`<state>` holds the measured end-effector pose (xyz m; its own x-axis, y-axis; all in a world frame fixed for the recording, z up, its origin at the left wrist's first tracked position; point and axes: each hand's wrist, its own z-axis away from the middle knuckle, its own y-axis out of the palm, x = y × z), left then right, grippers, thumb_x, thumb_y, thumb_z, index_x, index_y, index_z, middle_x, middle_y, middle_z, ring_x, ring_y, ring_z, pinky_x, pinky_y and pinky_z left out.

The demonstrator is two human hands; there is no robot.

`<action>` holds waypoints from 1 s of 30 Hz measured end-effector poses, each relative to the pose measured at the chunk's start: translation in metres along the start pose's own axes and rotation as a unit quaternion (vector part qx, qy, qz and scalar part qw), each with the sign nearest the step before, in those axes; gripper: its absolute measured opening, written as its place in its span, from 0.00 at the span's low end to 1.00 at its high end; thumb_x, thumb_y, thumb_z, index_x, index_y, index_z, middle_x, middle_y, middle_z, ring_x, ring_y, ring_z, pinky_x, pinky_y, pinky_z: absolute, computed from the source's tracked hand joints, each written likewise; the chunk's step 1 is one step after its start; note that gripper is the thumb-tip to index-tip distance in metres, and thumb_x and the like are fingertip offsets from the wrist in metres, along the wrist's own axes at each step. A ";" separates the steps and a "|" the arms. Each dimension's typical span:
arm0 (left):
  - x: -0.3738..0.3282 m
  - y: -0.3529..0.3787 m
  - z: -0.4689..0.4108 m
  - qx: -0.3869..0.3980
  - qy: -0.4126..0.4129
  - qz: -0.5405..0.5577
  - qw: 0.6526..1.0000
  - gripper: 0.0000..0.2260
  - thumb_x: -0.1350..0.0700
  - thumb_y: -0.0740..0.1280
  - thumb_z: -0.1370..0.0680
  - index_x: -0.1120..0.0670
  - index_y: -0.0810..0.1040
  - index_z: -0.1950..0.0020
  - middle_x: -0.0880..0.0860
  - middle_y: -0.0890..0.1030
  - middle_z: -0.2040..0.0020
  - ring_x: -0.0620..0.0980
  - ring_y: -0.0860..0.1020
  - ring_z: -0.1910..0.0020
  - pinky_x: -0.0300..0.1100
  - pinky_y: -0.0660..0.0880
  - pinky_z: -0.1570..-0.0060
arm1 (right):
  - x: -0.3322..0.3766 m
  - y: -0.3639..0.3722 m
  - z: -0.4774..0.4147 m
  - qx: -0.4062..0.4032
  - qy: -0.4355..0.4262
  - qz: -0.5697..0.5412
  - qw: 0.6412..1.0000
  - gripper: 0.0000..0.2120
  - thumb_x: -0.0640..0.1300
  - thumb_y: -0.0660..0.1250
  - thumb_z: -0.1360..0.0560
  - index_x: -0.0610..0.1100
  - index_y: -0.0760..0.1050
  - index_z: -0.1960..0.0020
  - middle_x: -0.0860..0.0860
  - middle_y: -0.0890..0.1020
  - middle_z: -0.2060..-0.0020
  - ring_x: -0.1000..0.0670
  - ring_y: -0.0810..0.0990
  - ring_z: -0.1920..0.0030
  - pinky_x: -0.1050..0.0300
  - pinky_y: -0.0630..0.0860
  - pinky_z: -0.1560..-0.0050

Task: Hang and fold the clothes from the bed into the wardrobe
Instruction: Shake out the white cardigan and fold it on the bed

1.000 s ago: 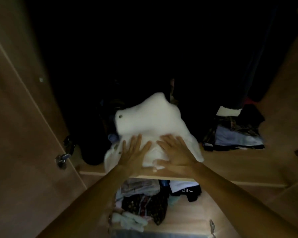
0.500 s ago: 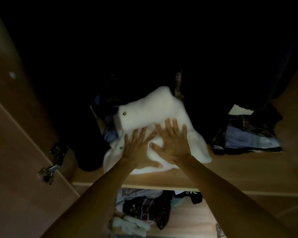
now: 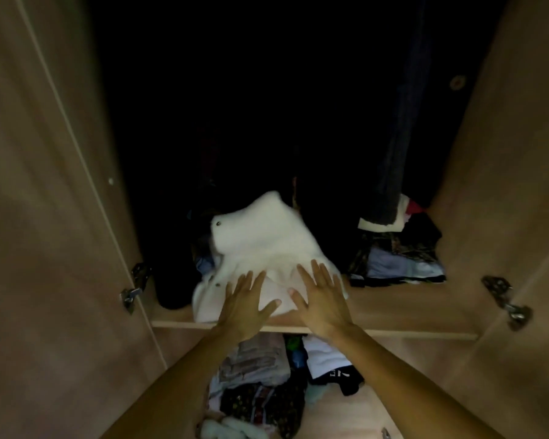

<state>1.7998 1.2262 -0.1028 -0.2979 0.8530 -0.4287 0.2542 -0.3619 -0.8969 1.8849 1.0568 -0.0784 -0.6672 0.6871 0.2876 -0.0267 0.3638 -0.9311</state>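
Observation:
A folded white fleecy garment (image 3: 260, 239) with small round buttons lies on the wardrobe shelf (image 3: 403, 315), on top of darker clothes. My left hand (image 3: 246, 304) lies flat on its near left part, fingers straight and spread. My right hand (image 3: 322, 296) lies flat on its near right part, fingers also straight. Both hands sit at the garment's front edge, close to the shelf lip. The wardrobe's inside behind the garment is dark, and the hanging clothes there are barely visible.
A folded pile of dark and pale blue clothes (image 3: 400, 258) lies on the shelf at right. A dark hanging garment (image 3: 396, 147) drops above it. The lower shelf holds mixed clothes (image 3: 267, 384). Open wooden doors (image 3: 38, 248) with metal hinges (image 3: 130, 294) flank both sides.
Both hands have slid back toward the shelf's front edge and moved apart on the white garment. The garment has stayed where it lay.

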 end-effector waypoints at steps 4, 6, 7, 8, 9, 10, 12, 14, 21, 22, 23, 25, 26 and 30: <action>-0.055 -0.025 0.055 -0.063 0.034 0.023 0.997 0.33 0.36 0.51 0.25 0.52 0.60 0.24 0.56 0.63 0.26 0.54 0.60 0.26 0.52 0.53 0.28 | 0.001 -0.045 0.041 -0.032 0.015 -0.025 0.999 0.33 0.65 0.40 0.23 0.49 0.54 0.23 0.45 0.55 0.24 0.44 0.52 0.24 0.46 0.47 0.25; -0.080 -0.034 0.079 -0.099 0.050 0.038 0.993 0.31 0.38 0.52 0.24 0.54 0.63 0.26 0.56 0.67 0.27 0.54 0.63 0.28 0.53 0.55 0.28 | -0.001 -0.064 0.064 -0.051 0.020 -0.047 0.997 0.32 0.61 0.43 0.23 0.48 0.57 0.24 0.44 0.59 0.25 0.43 0.55 0.25 0.46 0.51 0.26; -0.091 -0.037 0.089 -0.105 0.058 0.039 0.992 0.30 0.38 0.52 0.23 0.54 0.64 0.26 0.56 0.67 0.28 0.54 0.63 0.28 0.53 0.56 0.28 | -0.002 -0.073 0.076 -0.060 0.021 -0.058 0.996 0.31 0.61 0.44 0.23 0.47 0.58 0.25 0.44 0.62 0.26 0.43 0.57 0.26 0.46 0.52 0.27; -0.102 -0.040 0.100 -0.103 0.063 0.037 0.992 0.30 0.38 0.51 0.23 0.53 0.63 0.26 0.56 0.67 0.27 0.54 0.62 0.27 0.54 0.55 0.28 | -0.003 -0.080 0.088 -0.071 0.019 -0.069 0.995 0.30 0.59 0.46 0.23 0.46 0.60 0.25 0.43 0.64 0.27 0.42 0.58 0.26 0.47 0.54 0.28; -0.112 -0.043 0.112 -0.101 0.069 0.028 0.992 0.30 0.38 0.50 0.23 0.52 0.62 0.25 0.56 0.66 0.27 0.54 0.61 0.26 0.54 0.55 0.28 | -0.005 -0.087 0.100 -0.077 0.019 -0.081 0.994 0.28 0.58 0.48 0.21 0.46 0.61 0.26 0.43 0.65 0.28 0.41 0.60 0.27 0.47 0.56 0.29; -0.121 -0.046 0.124 -0.096 0.073 0.022 0.992 0.30 0.37 0.49 0.23 0.51 0.61 0.25 0.56 0.65 0.26 0.54 0.59 0.26 0.54 0.53 0.27 | -0.007 -0.094 0.111 -0.081 0.018 -0.096 0.992 0.26 0.57 0.50 0.20 0.45 0.62 0.26 0.42 0.67 0.29 0.41 0.62 0.28 0.47 0.58 0.29; -0.138 -0.053 0.145 -0.087 0.068 0.019 0.994 0.29 0.38 0.49 0.21 0.51 0.60 0.24 0.55 0.63 0.25 0.53 0.57 0.25 0.54 0.52 0.27 | -0.010 -0.107 0.135 -0.092 0.014 -0.126 0.988 0.24 0.55 0.53 0.19 0.45 0.65 0.28 0.42 0.71 0.32 0.41 0.67 0.31 0.45 0.65 0.32; -0.156 -0.059 0.167 -0.082 0.068 0.024 0.994 0.27 0.39 0.51 0.19 0.50 0.59 0.24 0.55 0.63 0.25 0.53 0.57 0.25 0.54 0.51 0.27 | -0.010 -0.122 0.161 -0.114 0.013 -0.142 0.983 0.22 0.53 0.55 0.19 0.43 0.67 0.30 0.43 0.74 0.35 0.42 0.71 0.35 0.47 0.69 0.36; -0.212 -0.067 0.247 -0.043 0.185 0.048 0.981 0.35 0.30 0.45 0.25 0.51 0.70 0.30 0.51 0.74 0.32 0.53 0.70 0.33 0.49 0.65 0.33 | -0.019 -0.171 0.276 -0.177 0.065 -0.128 0.974 0.18 0.51 0.57 0.19 0.45 0.73 0.34 0.48 0.80 0.41 0.49 0.79 0.45 0.63 0.69 0.50; -0.221 -0.067 0.257 -0.041 0.205 0.063 0.976 0.36 0.30 0.45 0.25 0.52 0.72 0.31 0.52 0.75 0.34 0.54 0.71 0.35 0.49 0.67 0.35 | -0.023 -0.177 0.296 -0.182 0.083 -0.119 0.973 0.18 0.51 0.56 0.19 0.45 0.74 0.34 0.48 0.80 0.41 0.49 0.78 0.44 0.62 0.70 0.47; -0.231 -0.066 0.267 -0.039 0.224 0.075 0.971 0.36 0.30 0.46 0.26 0.53 0.73 0.33 0.53 0.76 0.35 0.54 0.72 0.36 0.49 0.68 0.36 | -0.028 -0.181 0.316 -0.187 0.100 -0.112 0.971 0.19 0.52 0.55 0.20 0.45 0.75 0.35 0.48 0.80 0.41 0.48 0.78 0.43 0.60 0.71 0.45; -0.248 -0.060 0.286 -0.019 0.265 0.092 0.960 0.36 0.30 0.47 0.26 0.54 0.74 0.33 0.54 0.77 0.36 0.55 0.74 0.37 0.49 0.70 0.37 | -0.037 -0.188 0.359 -0.204 0.136 -0.094 0.965 0.23 0.53 0.52 0.22 0.43 0.77 0.38 0.46 0.81 0.42 0.46 0.79 0.44 0.58 0.72 0.43; -0.257 -0.056 0.296 -0.003 0.284 0.098 0.954 0.35 0.31 0.48 0.26 0.54 0.74 0.33 0.54 0.77 0.36 0.55 0.74 0.38 0.48 0.70 0.38 | -0.041 -0.191 0.381 -0.209 0.161 -0.080 0.961 0.23 0.53 0.52 0.22 0.42 0.77 0.39 0.46 0.81 0.42 0.45 0.79 0.44 0.58 0.72 0.43; -0.286 -0.028 0.333 0.091 0.342 0.142 0.925 0.33 0.32 0.49 0.25 0.52 0.72 0.31 0.52 0.76 0.34 0.53 0.76 0.39 0.39 0.68 0.40 | -0.049 -0.197 0.472 -0.206 0.276 -0.034 0.938 0.14 0.47 0.58 0.20 0.41 0.78 0.45 0.43 0.82 0.48 0.42 0.80 0.50 0.53 0.74 0.48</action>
<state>1.5717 0.8675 0.0085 0.4240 0.7296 -0.5365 0.0556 -0.6123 -0.7887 1.5718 0.6543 -0.0147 -0.1839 0.8329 0.5219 0.3095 0.5530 -0.7735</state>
